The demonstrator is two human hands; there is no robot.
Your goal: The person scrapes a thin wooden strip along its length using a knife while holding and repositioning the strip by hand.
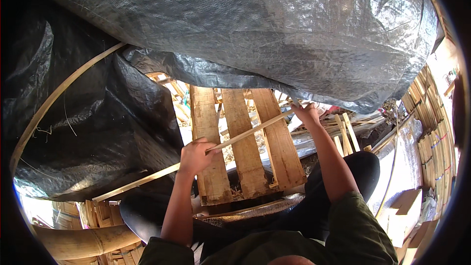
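A long, thin, pale bamboo strip (255, 129) runs slantwise from low on the left up to the right. My left hand (195, 157) is closed round its middle part. Close to the strip's upper right end, my right hand (306, 113) grips it, just below the edge of a tarp. Beneath the strip lie several broad wooden planks (244, 137) side by side with gaps between them, between my bent knees. The strip's lower left end passes over my left leg in front of the black sheeting.
A big silvery-grey tarp (274, 24) hangs across the top, with black sheeting (83, 98) at the left. A curved strip (64, 86) crosses that sheeting. Thick bamboo pole (88, 241) at lower left. Bundled strips (436, 152), short sticks (346, 130) and a wooden block (406, 208) at right.
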